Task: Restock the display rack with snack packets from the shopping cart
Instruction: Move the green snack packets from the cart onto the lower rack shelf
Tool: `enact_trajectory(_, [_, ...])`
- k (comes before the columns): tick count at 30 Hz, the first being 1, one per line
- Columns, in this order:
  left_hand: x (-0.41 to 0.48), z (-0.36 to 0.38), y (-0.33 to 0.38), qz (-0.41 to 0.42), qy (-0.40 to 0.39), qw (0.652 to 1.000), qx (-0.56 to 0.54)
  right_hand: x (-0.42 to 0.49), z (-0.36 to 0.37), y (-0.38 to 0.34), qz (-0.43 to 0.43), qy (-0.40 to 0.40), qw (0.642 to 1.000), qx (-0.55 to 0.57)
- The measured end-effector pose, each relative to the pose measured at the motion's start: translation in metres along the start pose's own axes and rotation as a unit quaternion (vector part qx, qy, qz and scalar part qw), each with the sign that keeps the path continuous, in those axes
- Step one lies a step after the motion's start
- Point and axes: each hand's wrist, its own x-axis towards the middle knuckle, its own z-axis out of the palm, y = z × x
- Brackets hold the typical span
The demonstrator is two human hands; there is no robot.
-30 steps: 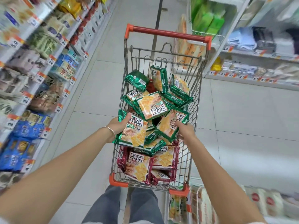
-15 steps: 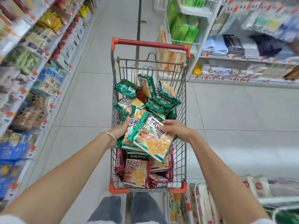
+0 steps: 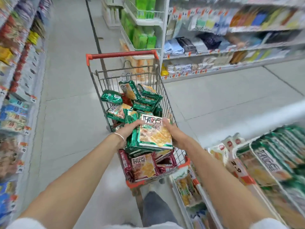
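Over the cart's near end: we hold a stack of green snack packets (image 3: 153, 136) just above the red packets (image 3: 143, 167) that lie in the shopping cart (image 3: 122, 55).
Step in hand: the pick-up looks done. We judge the carry to the display rack (image 3: 242, 174) is the step now, and nothing from this stack is shelved yet.
Left hand (image 3: 130, 129): clamps the stack's left edge, with the fingers curled over the top packet.
Right hand (image 3: 173, 133): grasps the right edge, with the fingers wrapped over the far corner. The thumb is hidden.
Hold as a whole: several packets are squeezed between our two hands as one bundle.
Rack: low on our right, just beside the cart. Matching shelved packets (image 3: 272, 159) stand there in a row, too blurred for us to spot a gap.
Next move: we would swing the bundle right and down, keeping the squeeze even so the glossy inner packets do not slide out.
Left in cart: loose green packets (image 3: 143, 96) are piled at the far end.
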Motion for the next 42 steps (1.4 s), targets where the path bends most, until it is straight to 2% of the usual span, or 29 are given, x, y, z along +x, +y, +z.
enact_trajectory(2, [-0.047,0.034,0.021,0.038,-0.027,0.998,0.038,-0.036,-0.004,0.019,0.036,-0.032,0.994,0.101])
enact_trajectory(3, [-0.060,0.051,0.027,0.055,-0.047,0.995,0.062,-0.050,-0.009,0.031,0.031,-0.022,0.989,0.144])
enact_trajectory(6, [-0.080,0.108,0.034,0.081,-0.105,0.980,0.151,-0.100,-0.032,0.063,0.000,0.060,0.973,0.221])
enact_trajectory(9, [-0.092,0.168,0.040,0.055,-0.204,0.946,0.247,-0.153,-0.066,0.091,-0.032,0.177,0.954,0.239])
enact_trajectory(12, [-0.108,0.232,0.039,0.089,-0.263,0.909,0.312,-0.202,-0.111,0.127,-0.056,0.261,0.933,0.241])
enact_trajectory(15, [-0.135,0.305,0.034,0.153,-0.308,0.889,0.303,-0.268,-0.142,0.144,-0.059,0.315,0.914,0.250])
enact_trajectory(20, [-0.180,0.424,0.018,0.208,-0.304,0.856,0.363,-0.355,-0.209,0.200,-0.088,0.383,0.878,0.273])
enact_trajectory(26, [-0.244,0.565,-0.018,0.289,-0.312,0.791,0.439,-0.463,-0.280,0.282,-0.118,0.449,0.825,0.322])
enact_trajectory(29, [-0.264,0.628,-0.042,0.340,-0.306,0.741,0.492,-0.512,-0.300,0.321,-0.139,0.461,0.801,0.356])
enact_trajectory(33, [-0.268,0.679,-0.076,0.395,-0.306,0.715,0.488,-0.534,-0.313,0.368,-0.145,0.474,0.789,0.363])
enact_trajectory(35, [-0.260,0.692,-0.092,0.417,-0.289,0.678,0.531,-0.535,-0.317,0.389,-0.105,0.492,0.807,0.310])
enact_trajectory(38, [-0.246,0.698,-0.114,0.457,-0.185,0.582,0.646,-0.528,-0.323,0.416,-0.071,0.496,0.831,0.243])
enact_trajectory(40, [-0.234,0.699,-0.125,0.468,-0.122,0.514,0.708,-0.522,-0.329,0.428,-0.067,0.461,0.860,0.208])
enact_trajectory(42, [-0.227,0.700,-0.134,0.478,-0.096,0.471,0.735,-0.519,-0.337,0.441,-0.032,0.419,0.890,0.175])
